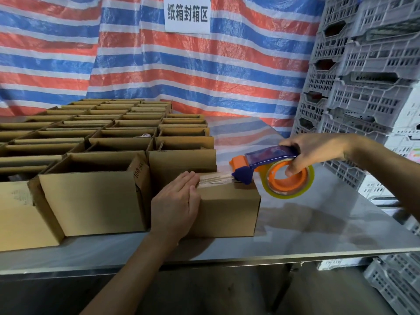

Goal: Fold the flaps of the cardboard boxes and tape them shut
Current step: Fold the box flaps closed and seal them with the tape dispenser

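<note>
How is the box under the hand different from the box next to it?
The closed box has its flaps folded flat with clear tape across the top; the open box has flaps standing up and no tape. The left hand presses the closed box; no hand touches the open box. Both are brown cardboard on the same table.

You face a tarp wall striped red, blue and white, hanging in loose folds behind the counter's far edge. A white paper sign with dark Chinese characters hangs high on it. Grey plastic crates stand stacked along the counter's right edge. The counter is shiny metal, and the floor below its near edge is dark.
</note>
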